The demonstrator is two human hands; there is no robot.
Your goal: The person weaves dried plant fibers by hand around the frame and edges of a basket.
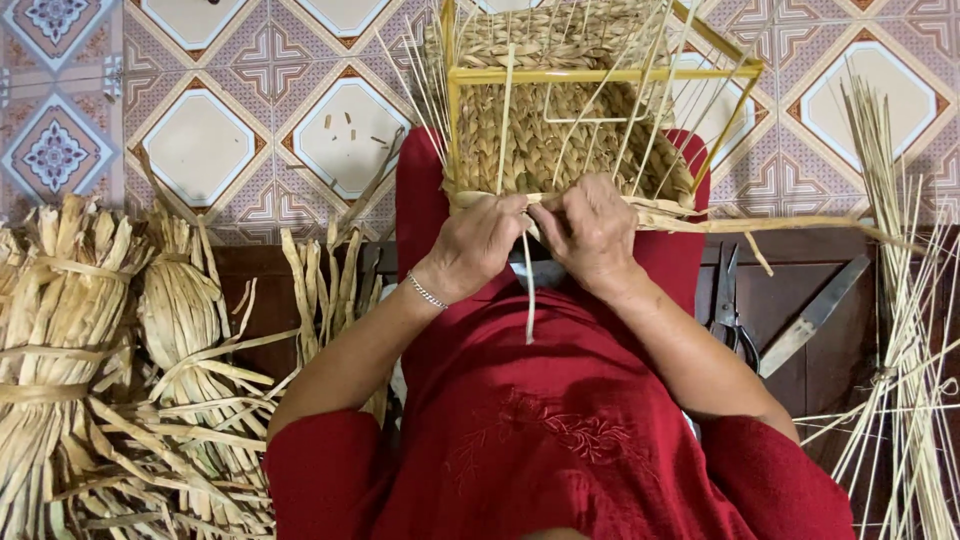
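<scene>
Both hands, left (478, 243) and right (590, 232), are pinching a straw strand (527, 290) against the half-woven basket's (560, 130) near edge.

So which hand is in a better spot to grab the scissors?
Probably the right hand. The scissors lie on the dark wooden surface on that side, just past the right forearm. The left hand would have to cross over the lap.
</scene>
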